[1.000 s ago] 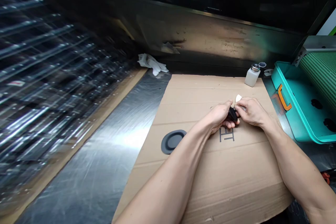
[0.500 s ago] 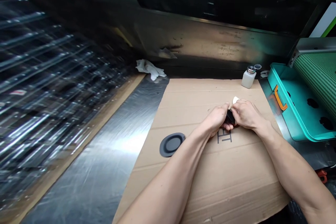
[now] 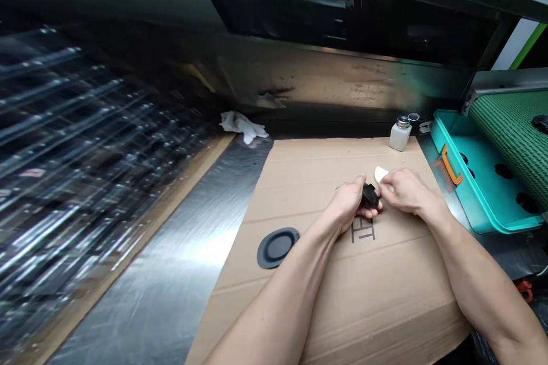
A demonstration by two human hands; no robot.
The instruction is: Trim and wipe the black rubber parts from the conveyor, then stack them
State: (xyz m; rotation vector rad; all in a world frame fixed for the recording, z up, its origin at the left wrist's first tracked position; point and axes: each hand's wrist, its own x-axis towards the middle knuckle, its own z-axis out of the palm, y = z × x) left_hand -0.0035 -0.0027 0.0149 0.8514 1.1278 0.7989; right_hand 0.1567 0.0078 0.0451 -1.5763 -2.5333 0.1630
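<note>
One small black piece (image 3: 370,196) sat in the left hand (image 3: 347,203), fingers curled round it; it looked light and stiff, best held by its edges. Just beside, the right hand (image 3: 405,189) pinched one white piece (image 3: 379,174), probably soft. Beyond the grip stood one bottle (image 3: 399,137); leftward, one grey dish (image 3: 279,247); rightward, one teal bin (image 3: 474,202), at least four black parts (image 3: 504,171) inside.

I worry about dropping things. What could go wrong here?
The small black part could slip from the left hand, which holds it over the cardboard. The left forearm, close to the dark oval pad, might nudge it. The bottle near the cardboard's far edge might tip if bumped.
</note>
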